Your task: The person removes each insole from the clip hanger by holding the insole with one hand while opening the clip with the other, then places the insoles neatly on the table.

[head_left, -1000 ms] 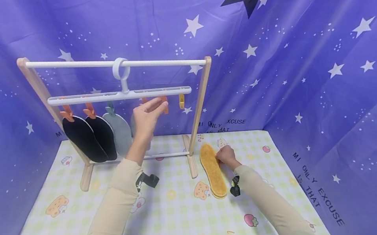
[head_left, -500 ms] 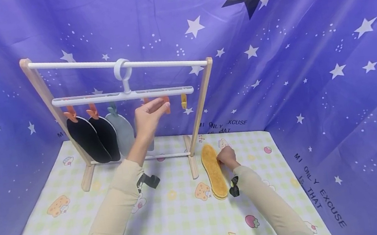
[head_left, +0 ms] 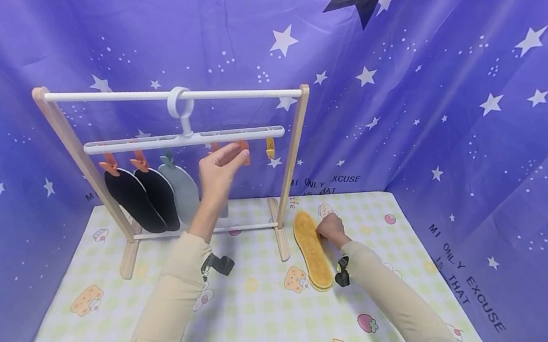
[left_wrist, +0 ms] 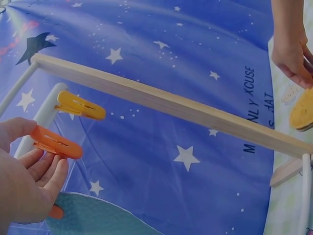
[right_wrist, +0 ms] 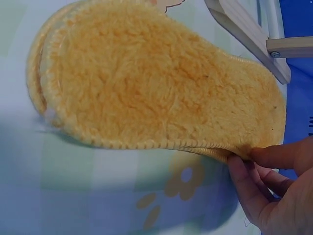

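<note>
My left hand [head_left: 217,172] is raised at the white hanger [head_left: 243,134]. In the left wrist view its thumb and fingers pinch an orange clothespin [left_wrist: 59,144]; a yellow clothespin [left_wrist: 80,104] hangs beside it. On the table, my right hand [head_left: 331,227] pinches the edge of a yellow fleece insole [right_wrist: 146,73] between thumb and fingers. A second yellow insole [right_wrist: 35,73] lies under it, mostly covered. Clipped along the hanger's left part are two black insoles [head_left: 133,204] and a grey insole [head_left: 183,191]. My left hand partly hides another grey one.
The hanger hooks over the top bar of a wooden rack [head_left: 296,139] with feet on the table. A checked, printed cloth [head_left: 268,322] covers the table. Purple star-patterned curtains [head_left: 446,56] stand behind and at both sides.
The hanger's left end and the insoles on it have shifted a little to the right in the head view. Both hands keep their grips almost in place.
</note>
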{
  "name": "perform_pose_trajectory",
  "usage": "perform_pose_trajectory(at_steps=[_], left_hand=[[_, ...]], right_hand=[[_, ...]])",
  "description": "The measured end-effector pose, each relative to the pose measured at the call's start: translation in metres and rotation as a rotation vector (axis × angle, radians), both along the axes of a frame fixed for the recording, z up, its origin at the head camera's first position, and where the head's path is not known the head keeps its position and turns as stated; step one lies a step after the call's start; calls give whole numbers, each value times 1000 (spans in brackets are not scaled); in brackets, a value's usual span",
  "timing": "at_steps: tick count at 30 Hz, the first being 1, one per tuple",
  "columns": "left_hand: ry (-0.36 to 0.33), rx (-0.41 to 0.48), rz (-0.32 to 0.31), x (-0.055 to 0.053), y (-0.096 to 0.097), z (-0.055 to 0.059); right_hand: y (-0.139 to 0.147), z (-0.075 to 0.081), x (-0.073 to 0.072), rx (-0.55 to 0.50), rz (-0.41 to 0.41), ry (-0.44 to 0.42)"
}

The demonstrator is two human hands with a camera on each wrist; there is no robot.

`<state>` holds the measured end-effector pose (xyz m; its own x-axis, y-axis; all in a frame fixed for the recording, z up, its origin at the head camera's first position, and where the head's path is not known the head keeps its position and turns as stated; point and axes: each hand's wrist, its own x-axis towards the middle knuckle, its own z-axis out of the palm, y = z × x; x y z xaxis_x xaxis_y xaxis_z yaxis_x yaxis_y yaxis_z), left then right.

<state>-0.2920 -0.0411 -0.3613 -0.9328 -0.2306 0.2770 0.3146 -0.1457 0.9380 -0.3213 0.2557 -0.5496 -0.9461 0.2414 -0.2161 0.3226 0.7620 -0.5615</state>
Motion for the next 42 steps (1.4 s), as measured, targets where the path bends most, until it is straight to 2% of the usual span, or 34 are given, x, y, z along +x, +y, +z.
perform_pose_trajectory(at_steps=[9, 14, 27, 31, 34, 38, 42], left_hand=[[7, 11, 5, 0, 4, -1], [13, 23, -8, 0, 5, -2], [59, -36, 28, 5, 9, -4], [113, -88, 87, 12, 9, -6], [183, -99, 173, 18, 8, -6], [273, -12, 288, 23, -1, -3], [290, 56, 346, 24, -14, 0]], right_hand=[[1, 3, -2, -7, 2, -27], [0, 7, -4, -9, 4, -2], [-15, 41, -4, -215, 11, 128], [-26, 56, -1, -388, 14, 170], [-34, 67, 2, -486, 33, 207], [-47, 82, 7, -541, 78, 263], [-60, 95, 13, -605, 126, 326]])
